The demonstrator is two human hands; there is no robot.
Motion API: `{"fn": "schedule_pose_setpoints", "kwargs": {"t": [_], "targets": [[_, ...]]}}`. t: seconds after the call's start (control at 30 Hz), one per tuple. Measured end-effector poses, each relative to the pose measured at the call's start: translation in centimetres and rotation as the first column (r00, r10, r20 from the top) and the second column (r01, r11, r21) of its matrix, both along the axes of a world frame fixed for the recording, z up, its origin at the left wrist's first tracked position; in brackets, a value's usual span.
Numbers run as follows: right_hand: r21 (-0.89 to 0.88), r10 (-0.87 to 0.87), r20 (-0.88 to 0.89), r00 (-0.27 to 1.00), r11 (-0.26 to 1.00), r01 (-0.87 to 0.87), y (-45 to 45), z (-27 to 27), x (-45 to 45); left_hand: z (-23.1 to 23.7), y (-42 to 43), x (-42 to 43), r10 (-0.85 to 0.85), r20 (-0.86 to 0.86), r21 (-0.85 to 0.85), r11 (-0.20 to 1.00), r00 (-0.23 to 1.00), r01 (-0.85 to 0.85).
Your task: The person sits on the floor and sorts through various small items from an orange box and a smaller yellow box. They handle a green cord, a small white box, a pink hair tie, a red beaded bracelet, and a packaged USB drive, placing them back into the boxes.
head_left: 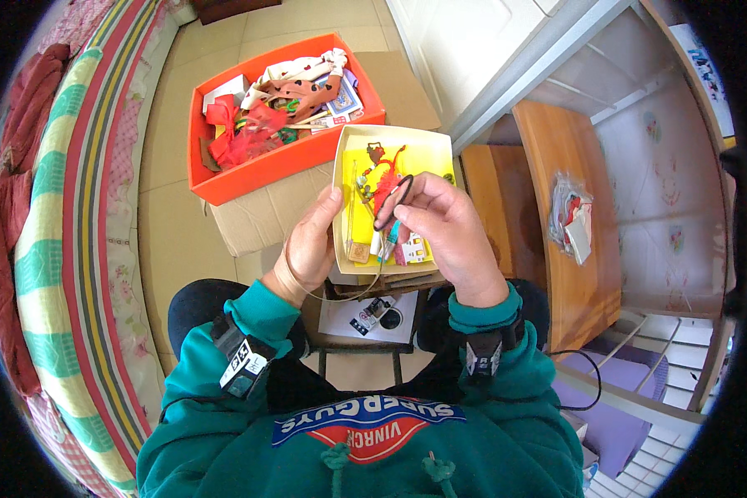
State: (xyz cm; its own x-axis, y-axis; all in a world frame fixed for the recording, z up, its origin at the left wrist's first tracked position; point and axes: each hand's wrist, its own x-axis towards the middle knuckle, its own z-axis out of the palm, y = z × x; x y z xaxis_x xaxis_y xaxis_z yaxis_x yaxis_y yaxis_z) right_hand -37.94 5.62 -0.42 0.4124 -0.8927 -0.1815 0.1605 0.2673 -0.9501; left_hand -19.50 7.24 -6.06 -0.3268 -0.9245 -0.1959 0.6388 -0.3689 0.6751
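Observation:
My right hand (443, 227) pinches a dark hair tie (403, 187) between thumb and fingers, above a cream box (342, 144) lined in yellow. A thin tan cord (324, 299) hangs in a loop from near the right fingertips across to the left wrist. My left hand (311, 243) rests against the box's left side, its thumb up at the wall; whether its fingers grip the box is hidden. Inside the box lie a beaded string (364, 180), a red feathery trinket (387, 182), a small wooden block (358, 252) and a white and pink house-shaped piece (413, 250).
An orange box (274, 160) full of ribbons, cloth and cards stands on cardboard (249, 223) beyond the cream box. A bed with a striped cover (81, 187) runs along the left. At right are a wooden panel (588, 274) with a plastic packet (571, 218) and a metal frame.

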Motion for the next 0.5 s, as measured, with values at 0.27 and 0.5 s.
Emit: {"fn": "schedule_pose_setpoints", "kwargs": {"t": [0.27,0.5], "targets": [[0.073,-0.100,0.384,0.918,0.994,0.078,-0.3,0.3,-0.4,0.5,0.1,0.2,0.033,0.016,0.027,0.999,0.999,-0.034],[-0.051,0.018,0.198,0.980,0.999,-0.008,0.1,2.5,-1.8,0.6,-0.1,0.4,0.031,-0.013,0.044,0.999,0.999,-0.030]]}}
